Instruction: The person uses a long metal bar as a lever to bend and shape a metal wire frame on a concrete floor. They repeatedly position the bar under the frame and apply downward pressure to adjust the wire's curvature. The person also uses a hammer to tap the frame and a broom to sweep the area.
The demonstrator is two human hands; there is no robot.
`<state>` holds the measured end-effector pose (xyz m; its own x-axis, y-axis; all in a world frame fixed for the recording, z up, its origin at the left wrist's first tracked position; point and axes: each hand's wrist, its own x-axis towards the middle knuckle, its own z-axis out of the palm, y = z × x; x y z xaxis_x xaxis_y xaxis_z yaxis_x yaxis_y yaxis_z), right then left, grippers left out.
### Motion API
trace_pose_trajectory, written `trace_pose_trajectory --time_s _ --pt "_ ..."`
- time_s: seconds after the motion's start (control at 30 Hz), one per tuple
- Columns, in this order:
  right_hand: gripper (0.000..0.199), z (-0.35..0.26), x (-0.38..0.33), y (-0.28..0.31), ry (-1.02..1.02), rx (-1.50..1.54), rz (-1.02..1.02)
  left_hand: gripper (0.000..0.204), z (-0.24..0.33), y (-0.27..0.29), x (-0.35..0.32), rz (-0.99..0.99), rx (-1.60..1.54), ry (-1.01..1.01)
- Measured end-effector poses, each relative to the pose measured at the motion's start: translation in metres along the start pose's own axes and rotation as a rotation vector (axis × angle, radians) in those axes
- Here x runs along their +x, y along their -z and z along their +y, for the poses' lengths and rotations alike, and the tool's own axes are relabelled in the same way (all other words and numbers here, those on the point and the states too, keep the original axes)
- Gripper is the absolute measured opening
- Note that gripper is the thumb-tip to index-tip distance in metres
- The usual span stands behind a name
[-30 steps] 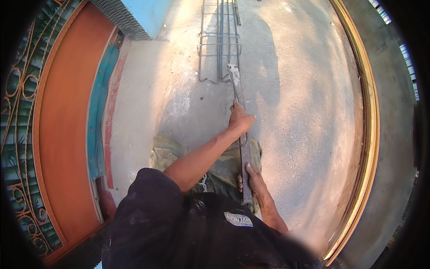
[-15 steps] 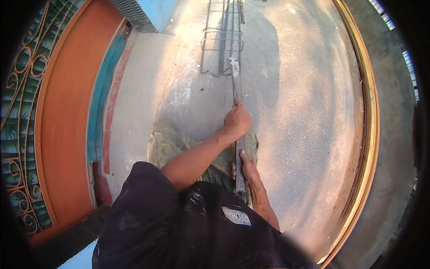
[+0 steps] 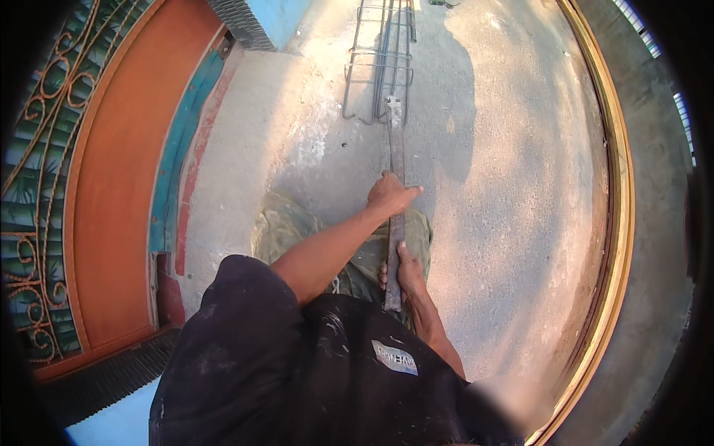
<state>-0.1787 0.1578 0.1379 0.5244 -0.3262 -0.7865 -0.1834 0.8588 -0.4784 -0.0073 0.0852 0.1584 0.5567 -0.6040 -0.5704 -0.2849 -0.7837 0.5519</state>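
Observation:
A long flat steel rebar bending bar [image 3: 398,145] lies in front of me, its notched head at the near end of a rebar cage [image 3: 379,56]. My left hand [image 3: 390,195] crosses over the bar's middle, thumb sticking out to the right; most of its fingers are hidden, seemingly curled around the bar. Lower down, near my lap, my right hand [image 3: 410,273] grips the bar, fingertips showing on its left side. The cage has long steel rods with rectangular stirrups across them and hooked near ends. A thin rod runs close along the bar's left side.
Concrete ground [image 3: 513,223] stretches ahead and right, partly shaded. At left stand an orange panel [image 3: 123,201] and scrolled metal grillwork [image 3: 37,290]. A yellow-brown edge [image 3: 621,186] curves along the right. A small dark object [image 3: 439,3] sits at the far top.
The bar's lower end has swung slightly left, so it now points nearly straight ahead. My left thumb has come off the bar. The whole view has shifted a little.

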Motion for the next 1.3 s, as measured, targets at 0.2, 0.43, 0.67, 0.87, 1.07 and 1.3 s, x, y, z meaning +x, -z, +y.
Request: trace_pose_trajectory --time_s 0.2,0.43,0.67,0.87,1.07,1.3 --pt "0.040 0.014 -0.012 0.011 0.255 -0.306 0.099 0.075 0.014 -0.024 -0.006 0.032 0.098 0.009" --pt "0.049 -0.015 -0.021 0.044 0.220 -0.585 0.121 0.080 0.010 -0.053 0.010 -0.015 0.100 -0.117" --pt "0.052 -0.018 -0.014 0.072 0.246 -0.499 0.032 0.082 -0.011 -0.070 0.018 -0.051 0.071 -0.100" --pt "0.047 -0.025 -0.017 0.078 0.184 -0.523 0.087 0.075 -0.009 -0.062 0.010 -0.083 0.086 -0.114" --pt "0.046 -0.021 -0.022 0.053 0.204 -0.466 0.032 0.066 -0.022 -0.077 0.029 -0.097 0.261 -0.225" --pt "0.052 -0.013 -0.016 0.065 0.261 -0.645 0.112 0.075 -0.002 -0.057 0.016 -0.072 0.173 -0.100"
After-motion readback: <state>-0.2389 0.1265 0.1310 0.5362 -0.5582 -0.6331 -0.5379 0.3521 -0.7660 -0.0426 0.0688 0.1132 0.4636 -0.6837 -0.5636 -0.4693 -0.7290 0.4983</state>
